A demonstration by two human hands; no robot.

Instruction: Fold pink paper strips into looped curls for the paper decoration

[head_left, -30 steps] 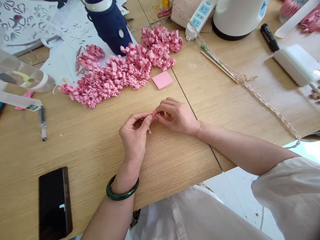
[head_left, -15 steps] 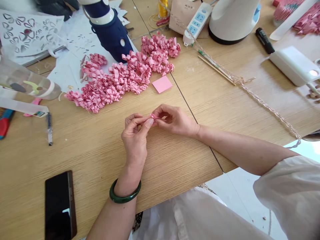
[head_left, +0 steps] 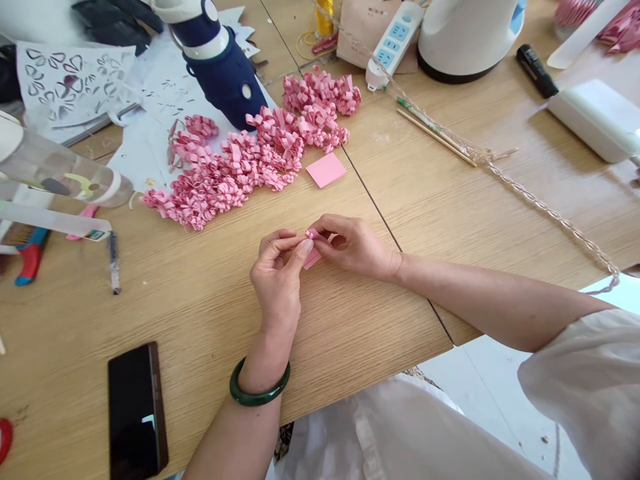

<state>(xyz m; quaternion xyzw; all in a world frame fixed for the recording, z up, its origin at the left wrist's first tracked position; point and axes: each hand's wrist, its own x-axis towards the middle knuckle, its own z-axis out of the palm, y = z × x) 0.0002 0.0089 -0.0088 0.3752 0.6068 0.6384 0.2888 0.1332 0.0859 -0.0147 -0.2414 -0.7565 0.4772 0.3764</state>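
A small piece of pink paper (head_left: 312, 258) is pinched between both hands, with one edge curled at the fingertips. My left hand (head_left: 278, 272), below a dark green bangle (head_left: 259, 383) on the wrist, grips it between thumb and index finger. From the other side, the bent fingers of my right hand (head_left: 356, 248) press on the same paper. Just beyond the hands lies a flat pink paper rectangle (head_left: 326, 171). A long heap of curled pink paper pieces (head_left: 235, 167) stretches behind it.
A dark blue bottle (head_left: 225, 83) stands behind the heap. To the left lie a clear bottle (head_left: 75, 170), a pen (head_left: 114, 263) and a phone (head_left: 136, 410). On the right are wooden sticks (head_left: 437, 137), a twisted cord (head_left: 555, 223), a power strip (head_left: 395, 45) and a black marker (head_left: 537, 71).
More of the pink paper shows below my fingertips. Both hands keep their pinch on it. The whole view has shifted slightly, so things on the left sit further right.
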